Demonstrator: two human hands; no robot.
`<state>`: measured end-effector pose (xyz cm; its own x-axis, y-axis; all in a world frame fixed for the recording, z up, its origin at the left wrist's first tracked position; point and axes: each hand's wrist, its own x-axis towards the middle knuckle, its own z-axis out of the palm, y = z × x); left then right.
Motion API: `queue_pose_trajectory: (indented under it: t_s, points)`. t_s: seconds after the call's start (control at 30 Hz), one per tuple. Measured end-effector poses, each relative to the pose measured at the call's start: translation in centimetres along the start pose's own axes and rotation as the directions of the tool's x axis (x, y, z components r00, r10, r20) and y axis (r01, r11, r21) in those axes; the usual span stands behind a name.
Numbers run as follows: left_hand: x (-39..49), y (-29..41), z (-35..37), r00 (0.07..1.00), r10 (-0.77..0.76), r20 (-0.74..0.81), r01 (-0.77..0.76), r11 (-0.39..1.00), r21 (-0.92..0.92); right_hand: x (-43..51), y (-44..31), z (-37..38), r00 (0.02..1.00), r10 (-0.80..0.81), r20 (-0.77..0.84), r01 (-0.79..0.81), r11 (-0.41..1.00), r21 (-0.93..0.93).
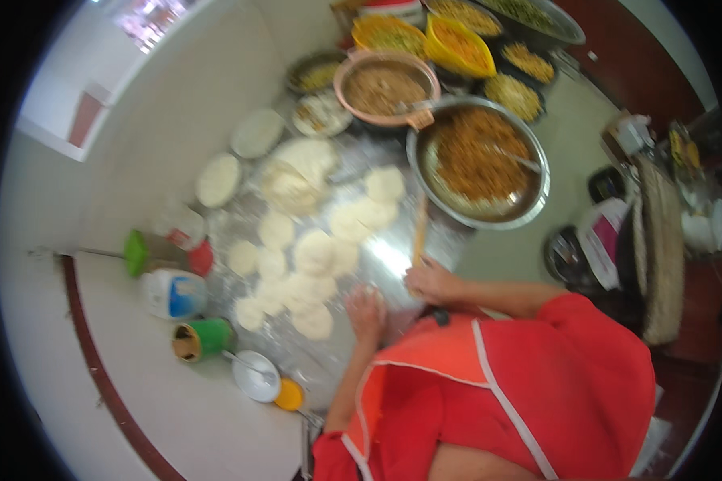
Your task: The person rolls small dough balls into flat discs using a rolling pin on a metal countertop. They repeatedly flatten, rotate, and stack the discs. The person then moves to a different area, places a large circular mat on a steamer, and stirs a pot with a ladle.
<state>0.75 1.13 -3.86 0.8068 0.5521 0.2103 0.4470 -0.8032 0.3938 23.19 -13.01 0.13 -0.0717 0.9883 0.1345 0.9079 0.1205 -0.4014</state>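
Observation:
My right hand [431,282] grips the near end of a wooden rolling pin [420,231], which points away from me along the metal tabletop. My left hand [366,306] is low over the table's near edge, left of the pin. Its fingers are blurred, and I cannot tell whether a bit of dough is in them. Several flat rounds of dough [314,252] lie left of my hands, some overlapping. Behind them rests a large mass of dough [301,171]. The floured metal worktop [391,255] shows between the rounds and the pin.
A steel bowl of orange-brown filling [484,156] with a spoon stands beyond the pin. Next to it is a pink basin [344,84]. Several food containers crowd the back. Along the left edge are a white jug [171,293], a green can [207,338] and a white bowl [256,382].

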Motion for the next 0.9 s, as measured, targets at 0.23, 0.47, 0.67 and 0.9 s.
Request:
queue_pose_trajectory:
  t_s: [0.23, 0.47, 0.67, 0.9]
  points:
    - [-0.8, 0.9, -2.6, 0.997, -0.049, -0.062, 0.047, 0.998, -0.045, 3.9, -2.2, -1.0, 0.984, 0.074, -0.162, -0.028, 0.963, 0.267]
    - [-1.2, 1.4, -2.9, 0.999, -0.047, -0.024, 0.046, 0.998, -0.037, 5.8, -5.4, 2.2, 0.981, 0.131, -0.145, -0.065, 0.918, 0.39]
    - [-1.4, 1.0, -2.7, 0.999, -0.035, -0.037, 0.034, 0.999, -0.035, 7.2, -5.2, 2.6, 0.978, 0.16, -0.13, -0.099, 0.918, 0.385]
    - [-1.9, 2.6, -2.4, 0.996, -0.046, 0.074, 0.042, 0.997, 0.061, 7.7, -5.5, 3.2, 0.969, 0.113, -0.218, -0.023, 0.925, 0.379]
